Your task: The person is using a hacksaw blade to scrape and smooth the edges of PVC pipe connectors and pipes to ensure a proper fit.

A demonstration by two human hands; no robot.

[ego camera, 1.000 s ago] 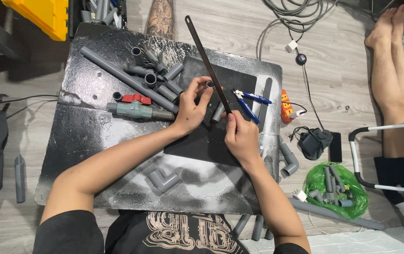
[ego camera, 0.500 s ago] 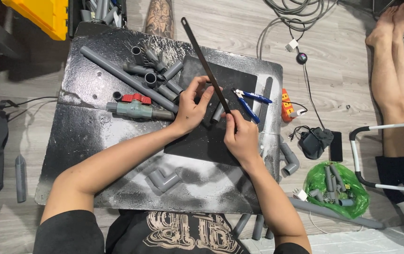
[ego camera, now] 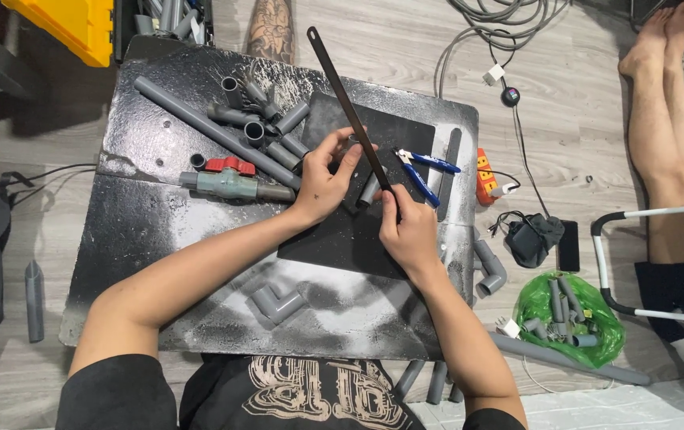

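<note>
1. We see a short grey pipe piece [ego camera: 369, 191] lying on a black mat [ego camera: 342, 239] in the middle of the dark board [ego camera: 143, 231]. The left hand [ego camera: 327, 179] is closed over its far end and pins it down.
2. The right hand [ego camera: 407, 231] is wrapped around the near end of a long dark saw blade [ego camera: 347, 103], which slants up and away across the pipe piece.
3. Against the frames from a second and half a second ago, the far tip of the blade has swung slightly leftward, while both hands and the pipe piece sit in almost the same place. We judge this to be small back-and-forth strokes of a cut in progress; no separated offcut shows.
4. Just right of the blade lie blue-handled pliers [ego camera: 425, 167] on the mat's edge.
5. Left of the hands lie a grey valve with a red handle [ego camera: 226, 179], a long grey pipe [ego camera: 214, 131] and a cluster of short pipe fittings [ego camera: 266, 119]. An elbow fitting [ego camera: 276, 304] rests near the front of the board.
6. As for packages: a green plastic bag [ego camera: 609, 338] with grey fittings sits on the floor at the right, a yellow bin [ego camera: 71, 28] is at top left, and a small orange box-shaped item [ego camera: 485, 179] lies beside the board. We cannot make out any labels.
7. Another person's bare legs [ego camera: 668, 119] rest at the far right.
</note>
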